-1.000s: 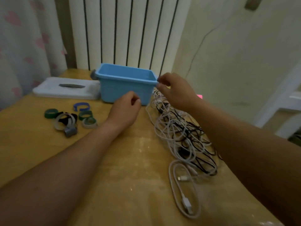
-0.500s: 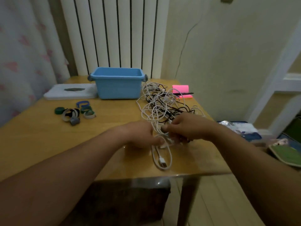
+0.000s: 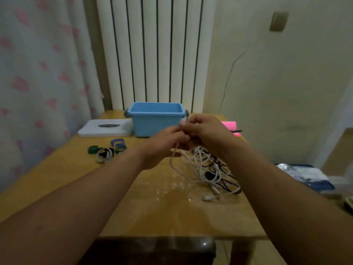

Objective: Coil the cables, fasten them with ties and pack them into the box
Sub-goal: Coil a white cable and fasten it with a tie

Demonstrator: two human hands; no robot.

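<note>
Blue plastic box open, inside unseen, both hands before it pinching a white cable, tangled pile beside, ties left

A white tissue box lies flat on the wooden table, near its far left edge. A pink notepad sits toward the far right, with a white radiator behind.

You are working in a domestic room. Indicators: a white column radiator against the rear wall, a curtain printed with pink hearts at the left, painted walls with a wall switch plate, and a wooden tabletop carrying household items.
</note>
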